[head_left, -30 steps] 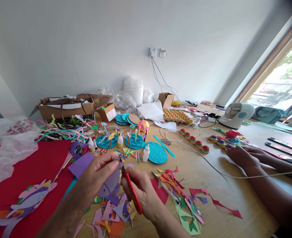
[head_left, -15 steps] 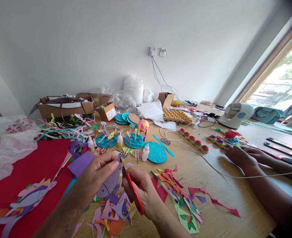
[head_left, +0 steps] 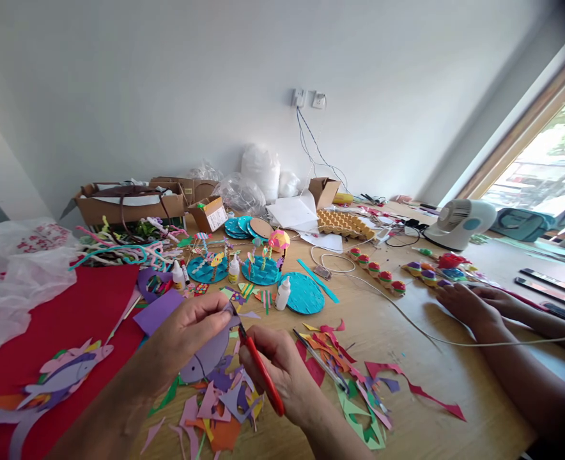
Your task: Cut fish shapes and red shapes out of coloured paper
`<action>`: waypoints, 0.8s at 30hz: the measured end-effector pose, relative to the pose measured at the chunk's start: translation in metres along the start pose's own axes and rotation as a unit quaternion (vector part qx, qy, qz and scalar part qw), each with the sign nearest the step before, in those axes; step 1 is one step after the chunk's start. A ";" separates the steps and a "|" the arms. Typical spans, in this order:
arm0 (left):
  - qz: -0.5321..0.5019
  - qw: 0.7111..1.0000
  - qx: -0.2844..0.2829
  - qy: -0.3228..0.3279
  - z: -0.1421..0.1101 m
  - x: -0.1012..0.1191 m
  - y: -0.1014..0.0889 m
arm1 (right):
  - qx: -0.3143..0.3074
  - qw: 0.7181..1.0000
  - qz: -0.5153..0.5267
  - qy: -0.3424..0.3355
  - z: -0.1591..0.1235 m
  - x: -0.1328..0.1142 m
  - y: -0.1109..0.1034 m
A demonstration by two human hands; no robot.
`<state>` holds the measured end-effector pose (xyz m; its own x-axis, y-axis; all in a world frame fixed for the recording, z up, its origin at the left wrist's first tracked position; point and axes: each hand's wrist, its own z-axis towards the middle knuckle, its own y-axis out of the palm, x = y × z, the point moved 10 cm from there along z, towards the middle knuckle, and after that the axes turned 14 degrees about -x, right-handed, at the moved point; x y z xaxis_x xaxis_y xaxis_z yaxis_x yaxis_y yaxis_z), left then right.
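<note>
My left hand (head_left: pixel 189 335) pinches a purple foam fish cutout (head_left: pixel 209 354) and holds it above the table. My right hand (head_left: pixel 275 370) grips red-handled scissors (head_left: pixel 262 370), whose blades meet the fish's upper edge near my left fingertips. Below both hands lies a heap of coloured foam scraps (head_left: pixel 220 409). A finished purple and pink fish (head_left: pixel 64 377) rests on the red sheet (head_left: pixel 66 313) to the left.
Another person's hands (head_left: pixel 469 300) rest at the right beside rows of coloured balls (head_left: pixel 378 271). Teal discs (head_left: pixel 302 294), glue bottles (head_left: pixel 282 294), pipe cleaners (head_left: pixel 119 252), cardboard boxes (head_left: pixel 129 204), an egg tray (head_left: pixel 342 223), a small fan (head_left: pixel 457 222), a second pair of scissors (head_left: pixel 321 361) and a white cord (head_left: pixel 407 319) crowd the wooden table.
The purple fish has turned a little in my left hand, its tail end dropping lower left, while the scissors stay at its edge. The view shifted slightly.
</note>
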<state>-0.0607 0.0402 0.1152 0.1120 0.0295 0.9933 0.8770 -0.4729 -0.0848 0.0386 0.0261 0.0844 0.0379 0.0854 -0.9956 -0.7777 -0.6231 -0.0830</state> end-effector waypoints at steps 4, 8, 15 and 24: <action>0.006 1.000 -0.026 -0.001 0.001 -0.001 0.000 | 0.000 1.000 -0.024 0.007 -0.001 -0.003 0.000; 0.033 0.998 -0.050 -0.006 0.002 -0.002 -0.002 | -0.005 0.999 -0.041 0.019 -0.003 0.000 0.000; 0.053 0.995 -0.081 -0.036 0.003 -0.004 -0.002 | -0.022 0.996 -0.082 0.003 -0.006 -0.002 0.001; 0.061 0.987 -0.124 -0.076 0.000 -0.008 0.000 | -0.030 0.992 -0.124 0.004 -0.010 -0.003 0.000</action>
<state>-0.0615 0.0399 0.1069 0.2952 0.0828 0.9519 0.7138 -0.6814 -0.1621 0.0445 0.0184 0.0873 0.2293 0.2356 -0.9444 -0.7047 -0.6291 -0.3280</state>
